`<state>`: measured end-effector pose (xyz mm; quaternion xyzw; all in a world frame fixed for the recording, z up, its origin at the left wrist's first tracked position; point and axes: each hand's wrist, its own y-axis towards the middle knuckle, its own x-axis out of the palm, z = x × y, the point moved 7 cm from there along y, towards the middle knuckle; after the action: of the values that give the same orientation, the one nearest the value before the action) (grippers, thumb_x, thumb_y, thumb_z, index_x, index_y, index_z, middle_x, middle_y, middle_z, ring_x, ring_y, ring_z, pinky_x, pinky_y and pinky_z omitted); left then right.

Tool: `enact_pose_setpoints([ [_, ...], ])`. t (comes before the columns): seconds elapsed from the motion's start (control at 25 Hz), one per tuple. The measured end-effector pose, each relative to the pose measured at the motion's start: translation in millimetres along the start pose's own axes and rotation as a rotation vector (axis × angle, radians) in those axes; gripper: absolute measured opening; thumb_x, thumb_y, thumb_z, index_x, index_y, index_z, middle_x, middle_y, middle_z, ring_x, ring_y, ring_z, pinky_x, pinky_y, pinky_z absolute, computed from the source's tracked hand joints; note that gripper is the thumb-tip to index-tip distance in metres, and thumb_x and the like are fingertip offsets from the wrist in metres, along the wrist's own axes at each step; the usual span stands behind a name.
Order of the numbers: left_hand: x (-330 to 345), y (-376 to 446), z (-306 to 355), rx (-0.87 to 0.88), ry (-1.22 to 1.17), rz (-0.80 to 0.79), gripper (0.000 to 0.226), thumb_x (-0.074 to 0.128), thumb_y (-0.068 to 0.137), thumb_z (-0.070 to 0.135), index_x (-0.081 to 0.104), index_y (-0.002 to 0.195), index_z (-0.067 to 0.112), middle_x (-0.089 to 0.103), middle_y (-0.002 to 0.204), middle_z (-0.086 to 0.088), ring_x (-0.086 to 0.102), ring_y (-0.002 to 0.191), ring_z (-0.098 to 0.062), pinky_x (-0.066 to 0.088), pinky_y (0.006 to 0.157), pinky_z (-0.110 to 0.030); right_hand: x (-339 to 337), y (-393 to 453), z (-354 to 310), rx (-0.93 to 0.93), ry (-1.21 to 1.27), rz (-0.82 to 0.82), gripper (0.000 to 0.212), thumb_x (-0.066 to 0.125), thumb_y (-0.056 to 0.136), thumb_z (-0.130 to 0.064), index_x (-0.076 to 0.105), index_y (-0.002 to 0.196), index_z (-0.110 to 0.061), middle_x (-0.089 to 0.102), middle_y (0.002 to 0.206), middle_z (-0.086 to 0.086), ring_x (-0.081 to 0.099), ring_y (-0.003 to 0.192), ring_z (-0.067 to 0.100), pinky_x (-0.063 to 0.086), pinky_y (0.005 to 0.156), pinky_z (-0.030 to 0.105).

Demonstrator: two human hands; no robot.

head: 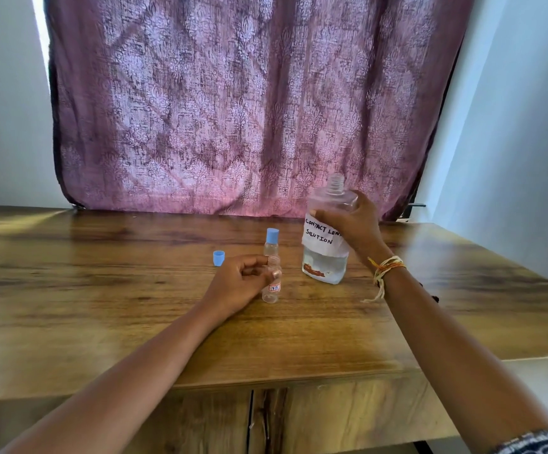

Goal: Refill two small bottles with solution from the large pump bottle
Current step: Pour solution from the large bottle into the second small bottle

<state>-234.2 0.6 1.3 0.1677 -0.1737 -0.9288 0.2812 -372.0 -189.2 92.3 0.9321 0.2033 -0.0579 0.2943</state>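
Note:
The large clear bottle (326,257) with a white handwritten label stands on the wooden table (102,290), its threaded neck bare, with no pump on it. A little clear liquid fills its bottom. My right hand (351,224) grips it around the shoulder. My left hand (243,283) holds a small uncapped clear bottle (272,291) upright on the table, left of the large one. Just behind stands a second small bottle (271,242) wearing a blue cap. A loose blue cap (218,258) lies further left.
A purple patterned curtain (249,103) hangs behind the table's back edge, between white walls. The table's front edge runs across the lower part of the view, with cabinet doors below it. Thread bracelets circle my right wrist.

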Motion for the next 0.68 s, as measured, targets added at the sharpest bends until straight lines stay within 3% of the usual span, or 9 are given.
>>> enact_pose_setpoints([
  [0.16,0,-1,1,0.000,-0.016,0.000,0.017,0.073,0.082,0.024,0.072,0.092,0.037,0.077,0.095,0.000,0.073,0.091,-0.015,0.058,0.083,-0.031,8,-21,-16,-0.235,-0.078,0.025,0.060,0.089,0.053,-0.035,0.057,0.103,-0.026,0.067,0.092,-0.013,0.064,0.081,-0.003,0.054,0.074,0.020],
  [0.32,3,-1,1,-0.009,-0.031,-0.003,0.020,0.072,0.083,0.018,0.071,0.095,0.034,0.076,0.094,0.002,0.072,0.090,-0.012,0.058,0.084,-0.035,19,-37,-18,-0.478,-0.260,-0.010,0.068,0.090,0.056,-0.031,0.055,0.113,-0.019,0.066,0.099,-0.009,0.061,0.085,0.004,0.047,0.073,0.017],
  [0.48,4,-1,1,-0.021,-0.075,-0.011,0.023,0.071,0.084,0.013,0.071,0.092,0.034,0.076,0.093,-0.002,0.072,0.089,-0.015,0.058,0.086,-0.038,29,-51,-14,-0.618,-0.390,-0.060,0.064,0.083,0.059,-0.035,0.055,0.115,-0.022,0.067,0.102,-0.004,0.053,0.085,-0.001,0.039,0.074,0.008],
  [0.56,4,-2,2,-0.013,-0.080,-0.016,0.024,0.070,0.084,0.011,0.071,0.094,0.033,0.076,0.091,0.000,0.072,0.088,-0.013,0.058,0.084,-0.034,34,-57,-16,-0.662,-0.426,-0.094,0.060,0.078,0.062,-0.041,0.054,0.114,-0.025,0.066,0.102,-0.003,0.054,0.086,0.003,0.038,0.074,0.011],
  [0.68,3,-4,4,0.001,-0.104,-0.026,0.029,0.069,0.085,0.009,0.071,0.089,0.037,0.077,0.082,0.010,0.071,0.082,-0.004,0.057,0.076,-0.021,37,-61,-18,-0.719,-0.501,-0.104,0.060,0.081,0.063,-0.037,0.058,0.115,-0.017,0.068,0.102,0.003,0.062,0.088,0.020,0.045,0.076,0.029],
])
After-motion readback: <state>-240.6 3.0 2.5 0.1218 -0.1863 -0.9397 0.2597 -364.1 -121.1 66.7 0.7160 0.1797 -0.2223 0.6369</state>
